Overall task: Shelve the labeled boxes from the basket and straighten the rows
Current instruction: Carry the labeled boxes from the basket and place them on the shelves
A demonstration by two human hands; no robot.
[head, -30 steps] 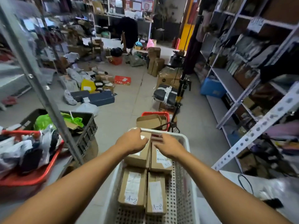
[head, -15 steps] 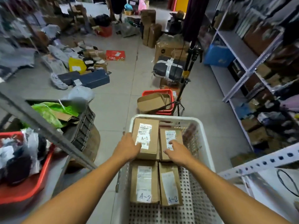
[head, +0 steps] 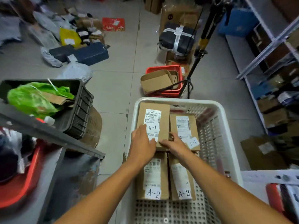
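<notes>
A white plastic basket (head: 215, 110) stands on the floor below me with several brown cardboard boxes in it. The far left box (head: 161, 110) is labeled A-1, and my left hand (head: 142, 144) lies on its near left edge. My right hand (head: 174, 143) grips the same box at its near right edge, fingers in the gap beside the second A-1 box (head: 182, 126). Two boxes labeled A-2, the left one (head: 153, 178) and the right one (head: 181, 180), lie nearer to me under my wrists.
A grey shelf rail (head: 48, 135) crosses at left, with a black crate (head: 80, 102) of green bags and a red basket (head: 19, 183). Ahead stand a red basket with an open carton (head: 161, 80) and a tripod (head: 194, 62). Metal shelving (head: 267, 46) lines the right.
My view has tilted down onto the basket. Both hands slid from the basket's far rim back to the near edge of the left A-1 box and closed on it.
</notes>
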